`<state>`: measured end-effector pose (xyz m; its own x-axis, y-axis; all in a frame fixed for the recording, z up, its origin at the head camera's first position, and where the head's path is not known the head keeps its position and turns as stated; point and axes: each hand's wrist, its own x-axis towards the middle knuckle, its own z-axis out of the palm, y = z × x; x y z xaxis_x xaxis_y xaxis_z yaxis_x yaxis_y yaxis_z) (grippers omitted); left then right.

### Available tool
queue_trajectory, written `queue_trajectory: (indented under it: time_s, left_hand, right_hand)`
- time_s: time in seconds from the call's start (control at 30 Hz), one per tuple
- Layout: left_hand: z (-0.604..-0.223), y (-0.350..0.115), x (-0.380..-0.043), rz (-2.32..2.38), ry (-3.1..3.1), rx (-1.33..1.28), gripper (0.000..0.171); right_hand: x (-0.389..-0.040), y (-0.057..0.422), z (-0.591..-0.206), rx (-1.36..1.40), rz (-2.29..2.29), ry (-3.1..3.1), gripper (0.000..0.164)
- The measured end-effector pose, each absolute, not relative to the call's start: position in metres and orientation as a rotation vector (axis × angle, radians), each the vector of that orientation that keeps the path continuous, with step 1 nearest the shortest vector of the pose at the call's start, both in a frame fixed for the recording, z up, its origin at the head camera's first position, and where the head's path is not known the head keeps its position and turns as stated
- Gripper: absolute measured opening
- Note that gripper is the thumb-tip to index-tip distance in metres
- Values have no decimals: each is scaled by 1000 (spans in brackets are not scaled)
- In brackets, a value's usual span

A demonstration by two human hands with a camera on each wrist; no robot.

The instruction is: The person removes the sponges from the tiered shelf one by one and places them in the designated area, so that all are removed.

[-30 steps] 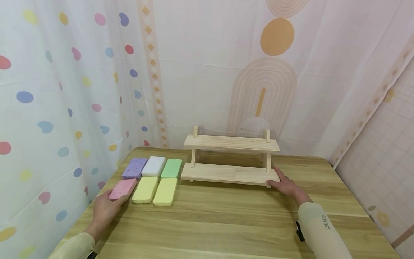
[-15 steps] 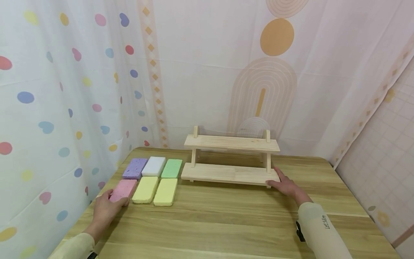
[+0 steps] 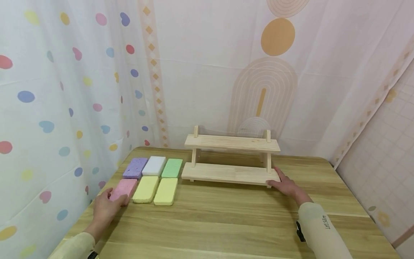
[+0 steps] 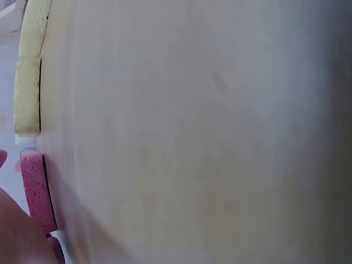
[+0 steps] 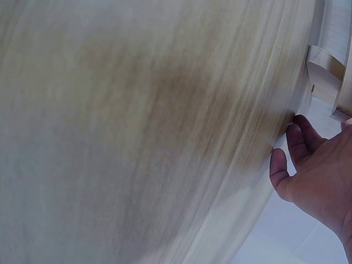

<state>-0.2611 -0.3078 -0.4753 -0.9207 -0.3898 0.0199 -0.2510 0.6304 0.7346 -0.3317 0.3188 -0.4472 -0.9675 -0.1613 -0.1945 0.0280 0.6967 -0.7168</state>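
My left hand (image 3: 106, 208) is around the near left end of a pink sponge (image 3: 125, 190), thumb at its front right and fingers along its left side. In the left wrist view that sponge (image 4: 37, 190) rests low at the table surface, with part of my hand beside it. At the right, my right hand (image 3: 286, 186) grips the end of the lower board of a two-tier wooden shelf (image 3: 226, 173), thumb at the front corner and index finger behind. The right wrist view shows the other fingers (image 5: 279, 170) curled below the shelf end, near the table.
Beyond the pink sponge lie a purple sponge (image 3: 135, 168), a white sponge (image 3: 154, 166) and a green sponge (image 3: 172, 168). Two yellow sponges (image 3: 146, 189) sit to its right. A curtain (image 3: 200, 72) hangs behind the wooden table (image 3: 207, 230).
The pink sponge was slightly raised a second ago and has come down a little towards me, now flat in line with the yellow ones. My right hand and the shelf have stayed put.
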Motion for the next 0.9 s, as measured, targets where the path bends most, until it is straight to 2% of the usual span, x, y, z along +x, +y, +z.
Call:
queue_trajectory:
  time_s: [0.63,0.9]
  left_hand:
    - [-457,-280,-272,-1092,-2560,394,70]
    - [-448,-266,-283,-1181,-2568,399,78]
  right_hand:
    - [-331,318,-443,-93,-1135,2667,93]
    - [-330,318,-444,-71,-1126,2654,94]
